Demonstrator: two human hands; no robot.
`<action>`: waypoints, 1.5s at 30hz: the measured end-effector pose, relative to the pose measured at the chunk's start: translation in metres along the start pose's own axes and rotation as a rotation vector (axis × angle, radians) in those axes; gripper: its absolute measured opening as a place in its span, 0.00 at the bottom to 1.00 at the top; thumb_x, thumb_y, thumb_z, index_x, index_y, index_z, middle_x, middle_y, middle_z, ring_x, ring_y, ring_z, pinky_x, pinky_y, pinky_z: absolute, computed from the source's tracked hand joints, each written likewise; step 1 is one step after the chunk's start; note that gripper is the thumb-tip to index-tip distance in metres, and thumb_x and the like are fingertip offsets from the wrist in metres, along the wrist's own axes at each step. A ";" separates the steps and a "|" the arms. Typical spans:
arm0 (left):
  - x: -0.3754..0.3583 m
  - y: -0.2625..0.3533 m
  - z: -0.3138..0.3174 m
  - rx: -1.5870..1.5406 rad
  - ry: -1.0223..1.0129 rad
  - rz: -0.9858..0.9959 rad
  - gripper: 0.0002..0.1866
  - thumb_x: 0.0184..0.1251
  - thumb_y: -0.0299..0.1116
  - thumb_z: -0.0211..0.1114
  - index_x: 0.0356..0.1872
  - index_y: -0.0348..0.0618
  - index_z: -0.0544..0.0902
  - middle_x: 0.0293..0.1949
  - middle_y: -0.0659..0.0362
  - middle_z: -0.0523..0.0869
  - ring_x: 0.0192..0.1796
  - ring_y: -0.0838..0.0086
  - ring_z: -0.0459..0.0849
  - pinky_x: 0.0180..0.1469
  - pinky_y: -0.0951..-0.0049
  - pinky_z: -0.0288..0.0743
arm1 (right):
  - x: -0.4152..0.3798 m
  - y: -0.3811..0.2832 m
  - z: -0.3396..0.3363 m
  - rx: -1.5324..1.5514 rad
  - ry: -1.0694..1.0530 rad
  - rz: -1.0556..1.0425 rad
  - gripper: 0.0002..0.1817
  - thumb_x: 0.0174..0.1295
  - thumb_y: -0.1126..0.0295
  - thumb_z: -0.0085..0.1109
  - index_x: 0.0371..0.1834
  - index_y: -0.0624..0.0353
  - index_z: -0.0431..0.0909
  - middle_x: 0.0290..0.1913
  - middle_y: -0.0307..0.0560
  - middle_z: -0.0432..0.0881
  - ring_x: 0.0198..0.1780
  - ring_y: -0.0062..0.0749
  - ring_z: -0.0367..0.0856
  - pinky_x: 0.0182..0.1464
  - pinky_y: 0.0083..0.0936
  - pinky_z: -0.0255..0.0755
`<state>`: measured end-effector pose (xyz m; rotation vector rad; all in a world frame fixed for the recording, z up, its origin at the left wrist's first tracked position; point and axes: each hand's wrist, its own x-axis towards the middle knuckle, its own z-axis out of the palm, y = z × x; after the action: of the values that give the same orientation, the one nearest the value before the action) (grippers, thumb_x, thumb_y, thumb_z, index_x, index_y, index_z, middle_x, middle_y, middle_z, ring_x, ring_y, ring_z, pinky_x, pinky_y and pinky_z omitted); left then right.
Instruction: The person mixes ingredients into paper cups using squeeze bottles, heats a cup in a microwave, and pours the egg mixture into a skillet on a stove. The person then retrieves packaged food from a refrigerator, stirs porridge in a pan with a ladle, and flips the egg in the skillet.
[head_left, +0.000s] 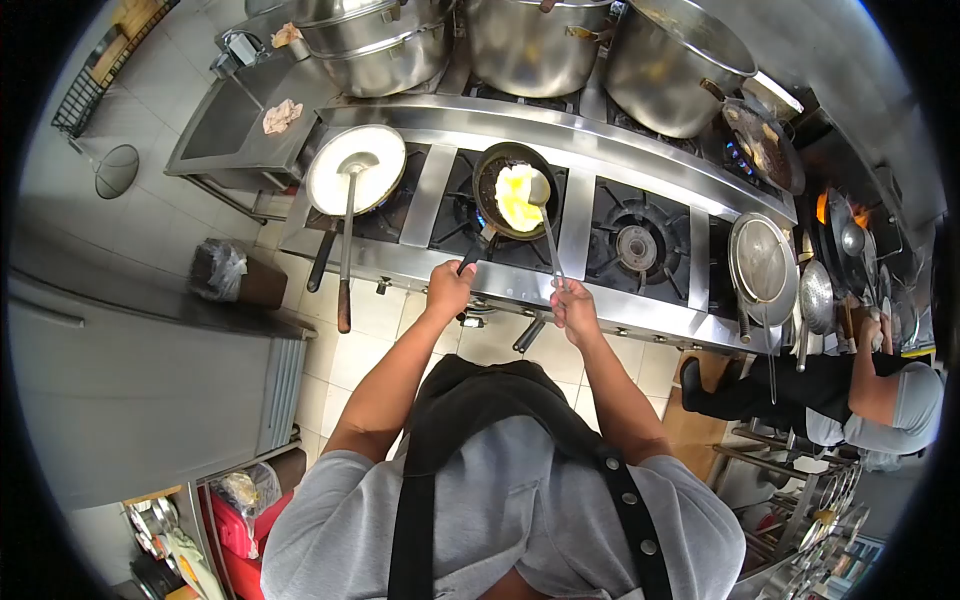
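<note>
The round frying pan (pixel 484 180), dark inside, sits on a black grate of the steel stove (pixel 574 205) and holds soft, glossy yellow egg (pixel 513 198) with uneven edges. The left hand (pixel 450 290) is curled around its black handle (pixel 469 260), so the pan lies just beyond that hand. The right hand (pixel 574 307) pinches the slim metal shaft of a ladle (pixel 553 243), whose rounded bowl rests against the egg, beyond the fingers. Left of the frying pan, a wider pan (pixel 311 180) holds smooth white liquid (pixel 382 188) and a second ladle (pixel 351 215). The left palm hides the end of the frying pan's handle; the large steel pots (pixel 530 50) are cut off at the top edge.
</note>
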<state>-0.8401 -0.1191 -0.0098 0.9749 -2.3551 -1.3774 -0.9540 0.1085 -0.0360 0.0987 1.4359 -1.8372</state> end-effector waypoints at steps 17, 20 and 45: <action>-0.012 -0.013 0.005 -0.562 -0.152 -0.454 0.14 0.67 0.38 0.62 0.28 0.36 0.82 0.18 0.65 0.75 0.20 0.80 0.66 0.26 0.75 0.62 | -0.032 -0.064 -0.006 -1.422 0.201 -0.590 0.07 0.62 0.74 0.47 0.41 0.64 0.70 0.31 0.67 0.80 0.35 0.63 0.80 0.41 0.51 0.71; -0.019 -0.006 0.000 -0.627 -0.174 -0.506 0.14 0.67 0.37 0.62 0.26 0.37 0.81 0.17 0.65 0.74 0.20 0.81 0.65 0.25 0.75 0.61 | -0.045 -0.077 -0.002 -1.424 0.251 -0.556 0.07 0.61 0.75 0.47 0.40 0.63 0.71 0.32 0.68 0.80 0.37 0.65 0.79 0.42 0.54 0.70; -0.006 -0.024 0.025 -0.439 -0.033 -0.328 0.14 0.65 0.37 0.64 0.29 0.33 0.83 0.21 0.62 0.79 0.24 0.78 0.72 0.31 0.74 0.67 | -0.045 -0.069 0.025 -0.553 -0.065 -0.052 0.07 0.65 0.70 0.53 0.40 0.61 0.74 0.22 0.36 0.73 0.19 0.16 0.63 0.19 0.15 0.54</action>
<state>-0.8388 -0.1062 -0.0422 1.2350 -1.8396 -1.9343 -0.9558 0.1141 0.0503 -0.2739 1.8565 -1.4060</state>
